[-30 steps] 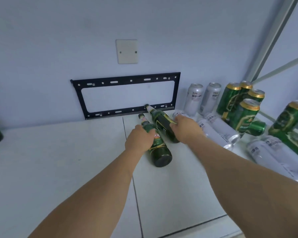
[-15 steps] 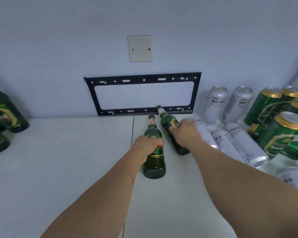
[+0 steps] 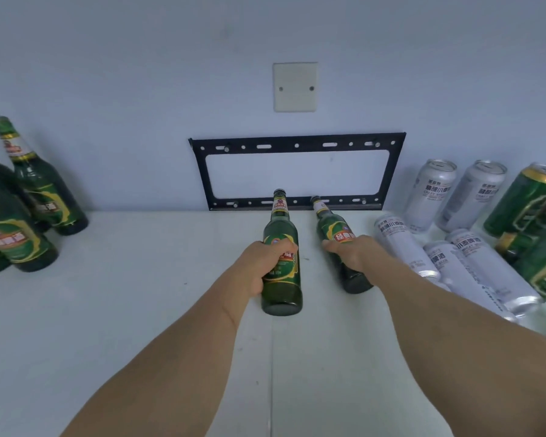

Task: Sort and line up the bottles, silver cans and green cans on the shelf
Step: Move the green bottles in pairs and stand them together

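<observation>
Hands: left hand (image 3: 267, 263) grips one bottle (image 3: 281, 263), right hand (image 3: 355, 255) another (image 3: 339, 241); both necks point away. Standing bottles (image 3: 41, 197) far left, nearer the left hand.

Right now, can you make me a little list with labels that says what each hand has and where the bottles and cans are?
left hand: grips a green glass bottle, neck pointing to the wall
right hand: grips a second green glass bottle
standing green bottles: far left, by the wall
silver cans: right side, two upright, others lying down
green cans: far right
white shelf: holds them all
</observation>
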